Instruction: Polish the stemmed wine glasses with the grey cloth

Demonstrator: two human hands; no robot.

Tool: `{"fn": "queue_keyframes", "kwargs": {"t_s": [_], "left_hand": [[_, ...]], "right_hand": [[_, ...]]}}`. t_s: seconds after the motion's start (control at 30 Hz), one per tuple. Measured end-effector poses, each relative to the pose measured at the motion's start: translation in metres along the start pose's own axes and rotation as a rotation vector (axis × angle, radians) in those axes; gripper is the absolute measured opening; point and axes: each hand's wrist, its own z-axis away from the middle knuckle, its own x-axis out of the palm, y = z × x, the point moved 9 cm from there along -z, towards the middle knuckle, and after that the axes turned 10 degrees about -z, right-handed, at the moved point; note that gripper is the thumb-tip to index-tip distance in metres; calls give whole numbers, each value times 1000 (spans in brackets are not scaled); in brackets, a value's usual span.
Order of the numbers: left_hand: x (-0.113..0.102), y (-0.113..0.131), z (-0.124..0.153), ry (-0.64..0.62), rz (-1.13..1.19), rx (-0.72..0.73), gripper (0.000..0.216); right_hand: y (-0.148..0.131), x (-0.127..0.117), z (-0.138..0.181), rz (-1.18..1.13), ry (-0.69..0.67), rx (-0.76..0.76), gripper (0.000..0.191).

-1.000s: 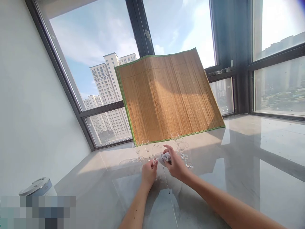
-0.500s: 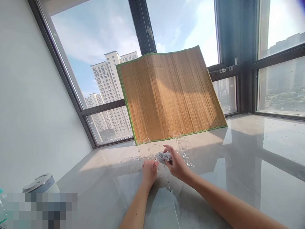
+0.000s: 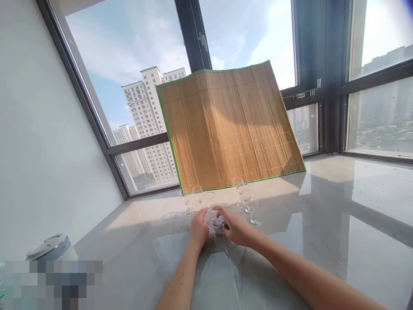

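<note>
My left hand (image 3: 199, 229) is closed, its fingers curled at the side of a clear stemmed glass (image 3: 217, 230). Most of that glass is hidden by the hands, and its outline is faint. In my right hand (image 3: 236, 226) a crumpled grey-white cloth (image 3: 217, 222) is pinched, and it appears to be inside the glass bowl. Just beyond my left hand stand stemmed glasses, one at the left (image 3: 184, 199), one beside it (image 3: 198, 194) and one behind my fingertips (image 3: 210, 198). More stand past my right hand, the nearest glass (image 3: 250, 202) being closest to my wrist.
A bamboo mat (image 3: 229, 129) with green edging leans against the window behind the glasses. At the lower left is a lidded cup (image 3: 53, 249), partly covered by a blurred patch. The glossy grey tiled surface (image 3: 129, 249) has a seam running towards me.
My right hand has lowered the cloth to the glass by my left hand. The left hand has shifted slightly, its fingers now pointing more upward. The view has moved a little.
</note>
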Motion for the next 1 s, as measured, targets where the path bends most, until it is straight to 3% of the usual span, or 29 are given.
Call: {"fn": "queue_keyframes", "kwargs": {"t_s": [0.13, 0.27, 0.43, 0.67, 1.0], "left_hand": [[-15, -15, -4, 122, -149, -99, 48], [0, -19, -4, -45, -355, -153, 53], [16, -12, 2, -202, -511, -85, 53], [17, -15, 3, -242, -566, -67, 50], [10, -9, 6, -196, -545, -92, 48]], "right_hand": [[3, 15, 3, 26, -115, 0, 73], [2, 30, 3, 121, -198, 0, 76], [0, 39, 1, 163, -228, -38, 70], [8, 38, -1, 156, -248, -28, 61], [19, 38, -8, 390, -233, 63, 56]]}}
